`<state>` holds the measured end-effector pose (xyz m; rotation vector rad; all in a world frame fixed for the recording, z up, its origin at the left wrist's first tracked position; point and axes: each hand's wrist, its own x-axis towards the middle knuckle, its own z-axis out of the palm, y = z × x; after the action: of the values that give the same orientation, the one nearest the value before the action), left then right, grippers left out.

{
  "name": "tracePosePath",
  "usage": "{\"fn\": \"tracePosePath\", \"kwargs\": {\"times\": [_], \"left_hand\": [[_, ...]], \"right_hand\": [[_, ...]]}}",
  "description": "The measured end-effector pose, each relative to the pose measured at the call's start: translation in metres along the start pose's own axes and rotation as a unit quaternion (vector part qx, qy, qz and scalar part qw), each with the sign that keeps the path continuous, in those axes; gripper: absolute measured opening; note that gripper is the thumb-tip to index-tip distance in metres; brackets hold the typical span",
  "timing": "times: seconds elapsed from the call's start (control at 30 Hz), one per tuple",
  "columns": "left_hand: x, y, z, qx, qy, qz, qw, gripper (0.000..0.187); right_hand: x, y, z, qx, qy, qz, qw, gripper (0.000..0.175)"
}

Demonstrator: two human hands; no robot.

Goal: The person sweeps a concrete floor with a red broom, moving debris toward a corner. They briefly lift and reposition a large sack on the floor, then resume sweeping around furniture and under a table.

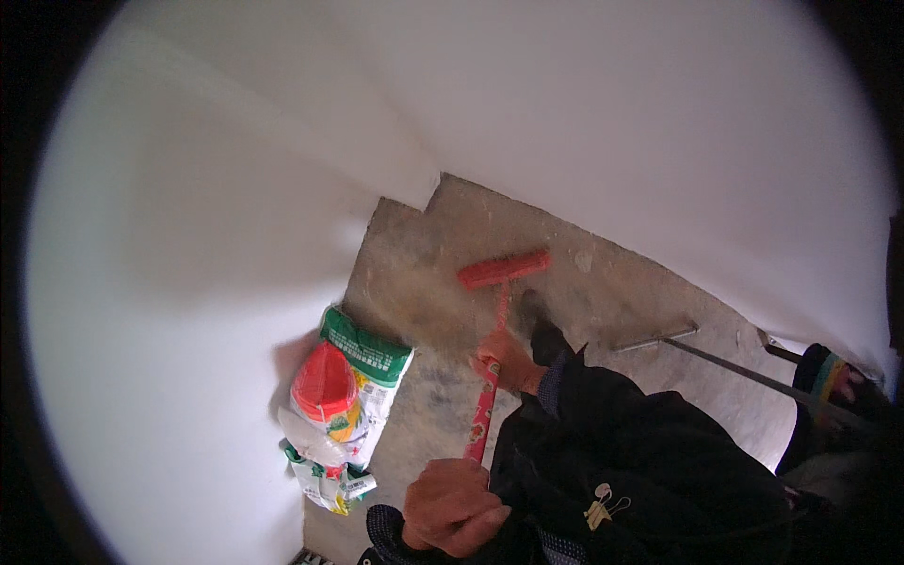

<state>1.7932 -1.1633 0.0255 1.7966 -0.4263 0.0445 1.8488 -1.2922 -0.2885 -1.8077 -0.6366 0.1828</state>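
A long-handled tool with a wide red crosswise head point(503, 270), which looks like a paint roller, stretches over the grey concrete floor. Its handle has a red flowered covering. My right hand point(507, 360) is closed around the upper shaft, just below the head. Lower down, my left hand point(455, 505) grips the handle near its rear end, which is hidden. Whether the head touches the floor, I cannot tell. A dark shoe point(534, 305) shows beside the shaft.
White walls point(176, 233) meet at a stepped corner. Along the left wall lie printed green-and-white bags point(371, 353) and a red plastic bag point(323, 381). At right a thin metal rod point(734, 369) with a crossbar slants over the floor near a dark item with striped trim point(823, 381).
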Motion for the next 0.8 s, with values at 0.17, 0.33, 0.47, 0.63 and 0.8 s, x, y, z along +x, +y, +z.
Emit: {"fn": "tracePosePath", "kwargs": {"times": [0.17, 0.33, 0.47, 0.63, 0.8], "left_hand": [[-0.054, 0.029, -0.01, -0.019, -0.005, -0.013, 1.0, 0.014], [-0.083, 0.046, -0.031, -0.047, 0.019, 0.051, 0.997, 0.015], [-0.105, 0.054, -0.042, -0.117, 0.022, 0.117, 0.986, 0.015], [-0.127, 0.033, -0.02, 0.087, 0.015, -0.075, 0.993, 0.017], [-0.142, 0.002, 0.021, 0.114, 0.144, -0.181, 0.966, 0.018]], "right_hand": [[-0.052, -0.035, 0.027, -0.041, -0.061, 0.007, 0.997, 0.028], [-0.066, -0.07, 0.051, -0.043, -0.057, 0.016, 0.997, 0.032], [-0.043, -0.08, 0.063, -0.084, -0.112, -0.017, 0.99, 0.034], [0.006, -0.052, 0.095, 0.017, -0.04, -0.049, 0.998, 0.039], [-0.004, -0.012, 0.109, -0.017, -0.098, -0.094, 0.991, 0.026]]}}
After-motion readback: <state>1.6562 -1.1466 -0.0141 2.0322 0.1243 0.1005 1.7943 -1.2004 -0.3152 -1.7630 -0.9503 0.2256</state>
